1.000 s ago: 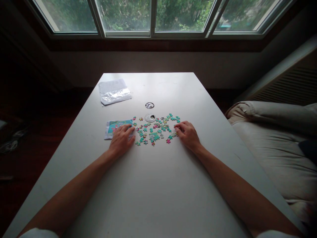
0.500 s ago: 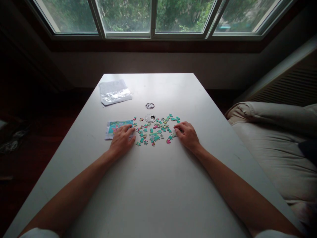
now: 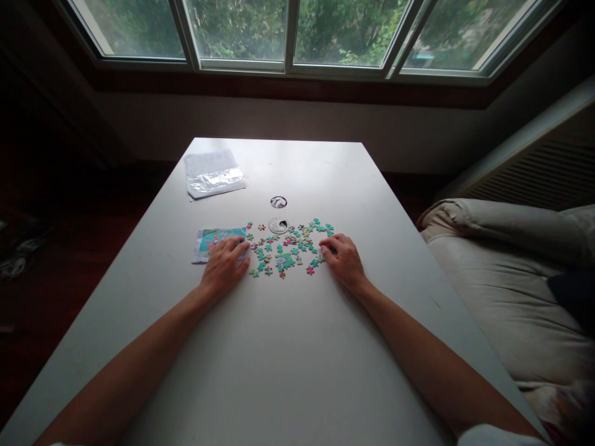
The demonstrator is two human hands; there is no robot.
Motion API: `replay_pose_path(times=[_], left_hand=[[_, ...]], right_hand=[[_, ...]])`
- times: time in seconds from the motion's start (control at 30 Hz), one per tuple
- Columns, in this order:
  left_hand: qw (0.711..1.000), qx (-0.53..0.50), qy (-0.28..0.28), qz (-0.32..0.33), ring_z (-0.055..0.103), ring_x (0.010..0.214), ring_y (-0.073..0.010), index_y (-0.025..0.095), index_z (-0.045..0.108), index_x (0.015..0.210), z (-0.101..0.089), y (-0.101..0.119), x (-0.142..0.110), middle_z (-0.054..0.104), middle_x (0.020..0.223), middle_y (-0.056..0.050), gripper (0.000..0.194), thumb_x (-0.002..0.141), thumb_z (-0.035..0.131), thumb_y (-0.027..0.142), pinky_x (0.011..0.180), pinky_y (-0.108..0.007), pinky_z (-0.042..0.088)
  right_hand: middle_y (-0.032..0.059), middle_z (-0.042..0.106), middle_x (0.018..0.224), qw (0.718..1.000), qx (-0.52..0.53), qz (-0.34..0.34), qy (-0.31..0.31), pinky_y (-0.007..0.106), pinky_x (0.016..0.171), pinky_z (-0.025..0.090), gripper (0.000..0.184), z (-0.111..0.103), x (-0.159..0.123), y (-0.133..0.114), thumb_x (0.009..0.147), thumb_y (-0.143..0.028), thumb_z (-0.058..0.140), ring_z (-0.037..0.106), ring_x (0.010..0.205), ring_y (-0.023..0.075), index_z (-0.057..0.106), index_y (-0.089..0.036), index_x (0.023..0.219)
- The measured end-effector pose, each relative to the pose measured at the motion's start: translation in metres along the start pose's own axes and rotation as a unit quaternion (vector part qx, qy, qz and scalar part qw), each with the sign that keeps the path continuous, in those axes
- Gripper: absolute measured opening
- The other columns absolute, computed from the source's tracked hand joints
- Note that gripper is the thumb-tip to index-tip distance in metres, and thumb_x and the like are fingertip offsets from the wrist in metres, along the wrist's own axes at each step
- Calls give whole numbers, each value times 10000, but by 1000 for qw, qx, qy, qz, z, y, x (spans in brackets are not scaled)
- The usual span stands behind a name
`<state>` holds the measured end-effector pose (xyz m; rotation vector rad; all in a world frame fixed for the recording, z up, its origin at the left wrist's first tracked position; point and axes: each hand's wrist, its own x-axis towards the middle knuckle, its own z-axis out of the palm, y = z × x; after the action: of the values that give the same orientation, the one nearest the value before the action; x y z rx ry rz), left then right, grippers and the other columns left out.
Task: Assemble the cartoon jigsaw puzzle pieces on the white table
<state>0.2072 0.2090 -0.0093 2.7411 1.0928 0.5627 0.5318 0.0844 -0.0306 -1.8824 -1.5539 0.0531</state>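
Observation:
Small jigsaw puzzle pieces (image 3: 304, 237), green, pink and yellow, lie scattered on the white table between my hands. Among them a few pieces are joined into a small greenish block (image 3: 284, 261). My left hand (image 3: 225, 263) rests with fingers stretched and slightly apart over the right part of a colourful picture packet (image 3: 204, 245), its fingertips beside the leftmost pieces. At the right edge of the pieces, my right hand (image 3: 343, 260) has its fingers curled, thumb and index fingertip close together. Whatever may be between them is too small to make out.
Behind the pieces, a round silver cap (image 3: 275, 226) and a round hole-like disc (image 3: 279, 202) are set in the tabletop (image 3: 297, 347). A clear plastic bag with paper (image 3: 215, 173) lies at the far left. A beige sofa (image 3: 493, 279) stands on the right, below the window.
The view has shifted and tilted slightly. Both hands keep nearly the same place relative to the puzzle pieces and packet.

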Motion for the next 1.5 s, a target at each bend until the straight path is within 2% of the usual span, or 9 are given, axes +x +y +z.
replay_pose_path(times=[0.13,0.27,0.37,0.47,0.57,0.8,0.93,1.33,1.5], left_hand=[[1000,14,4,-4,502,1288,-281,221,611,1275,0,0,-1,575,1373,-97,342,961,501,299,1151,-462,362],[999,5,24,-32,508,1289,-293,219,641,1228,-3,4,-3,590,1355,-104,310,949,523,287,1163,-498,348],[998,-16,35,-44,507,1295,-294,236,650,1208,-12,20,-5,587,1360,-90,288,958,531,319,1174,-518,334],[999,-24,40,-17,473,1329,-279,235,630,1232,-21,40,-10,569,1376,-81,294,971,528,326,1176,-482,345],[999,-28,23,16,451,1345,-281,239,642,1179,-23,51,-16,573,1366,-75,246,962,543,301,1179,-478,346],[999,-26,5,35,525,1185,-275,255,659,1184,-6,49,-19,621,1226,-78,253,952,558,268,1055,-469,452],[999,-11,-13,41,520,1145,-281,276,679,1156,0,55,-15,616,1179,-75,251,925,589,236,1010,-471,463],[997,-48,-58,22,520,1090,-273,244,673,968,-5,59,-12,600,1123,-68,93,877,651,243,976,-456,463],[997,-51,-56,26,528,1068,-265,240,662,1014,-4,60,-20,604,1100,-70,117,914,620,285,961,-446,457]], right_hand=[[59,654,1016,1000,9,-6,-3,417,940,454,147,-1,1,-1,930,-278,574,584,994,253,719,-251,943],[62,653,1011,1000,26,-5,-1,411,934,458,153,-3,0,-2,931,-272,565,586,990,249,715,-243,941],[63,657,1008,1000,28,2,-3,408,924,462,151,-3,-1,-3,924,-271,569,590,983,248,716,-242,936],[65,661,1008,1000,23,3,-3,407,931,459,155,-3,-2,-5,924,-270,566,590,988,248,717,-239,929],[68,660,1010,1000,18,4,-5,411,937,456,161,-3,-2,-5,925,-276,564,586,995,252,721,-241,932],[74,658,1011,1000,27,0,-10,428,937,464,171,-3,-1,-3,921,-295,562,588,988,255,724,-245,941],[72,660,1011,999,32,-1,-14,424,934,467,172,-4,-1,-3,926,-299,560,592,989,253,723,-247,945],[59,662,1027,998,51,11,-22,414,936,457,154,-4,-4,-10,922,-283,580,598,997,246,727,-257,960],[64,660,1026,998,56,9,-21,416,936,462,159,-7,-5,-12,927,-285,572,601,995,248,725,-254,956]])
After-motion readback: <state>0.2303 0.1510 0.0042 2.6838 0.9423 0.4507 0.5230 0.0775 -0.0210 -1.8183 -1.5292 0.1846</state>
